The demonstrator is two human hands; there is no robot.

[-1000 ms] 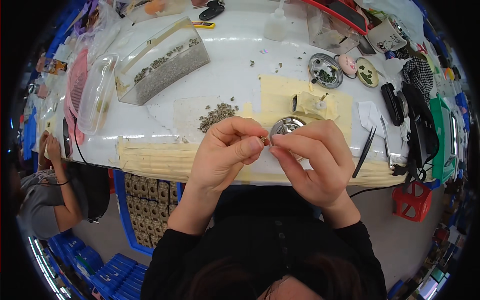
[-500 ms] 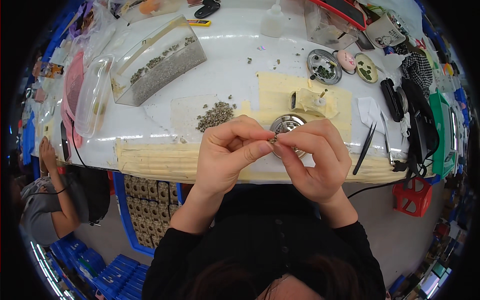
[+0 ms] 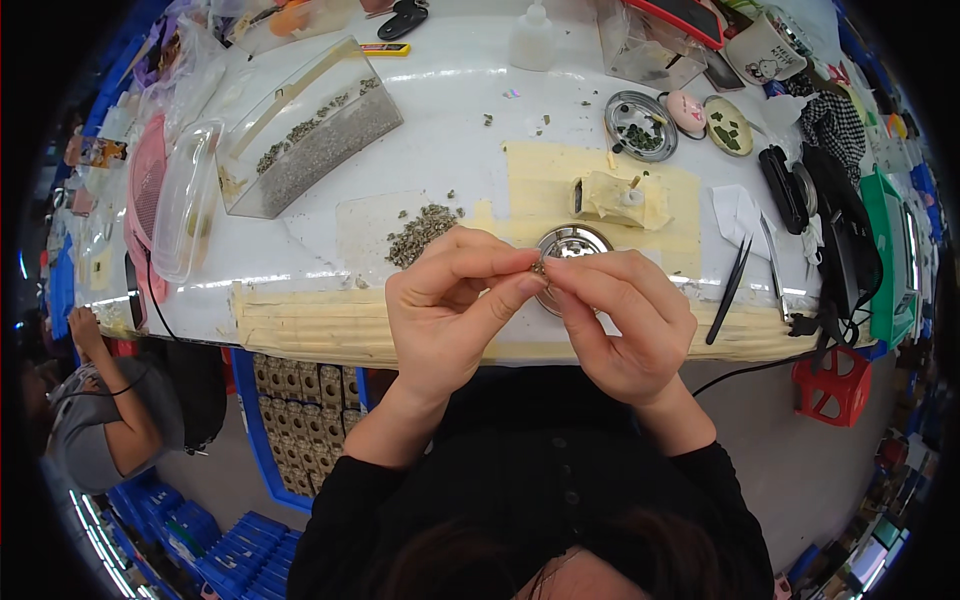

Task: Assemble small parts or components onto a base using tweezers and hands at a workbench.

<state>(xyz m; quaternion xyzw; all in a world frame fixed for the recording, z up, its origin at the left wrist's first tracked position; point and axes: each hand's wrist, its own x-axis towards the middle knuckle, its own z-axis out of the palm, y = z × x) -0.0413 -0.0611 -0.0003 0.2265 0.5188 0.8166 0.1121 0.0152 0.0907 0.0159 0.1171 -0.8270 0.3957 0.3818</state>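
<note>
Part: tiny dark piece, pinched over a round metal dish.
Left hand: fingertips pinching it.
Right hand: fingertips pinching it too.
Hidden: the piece's shape, mostly covered by fingers.

head view, single camera | looks steeply down from above the person's head | close over both hands | white table curves across the top

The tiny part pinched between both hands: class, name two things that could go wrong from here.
The tiny part is held only by fingertips of the left hand and right hand near the table edge; it might slip and fall to the floor. A forearm could also scatter the loose pile of parts.
</note>
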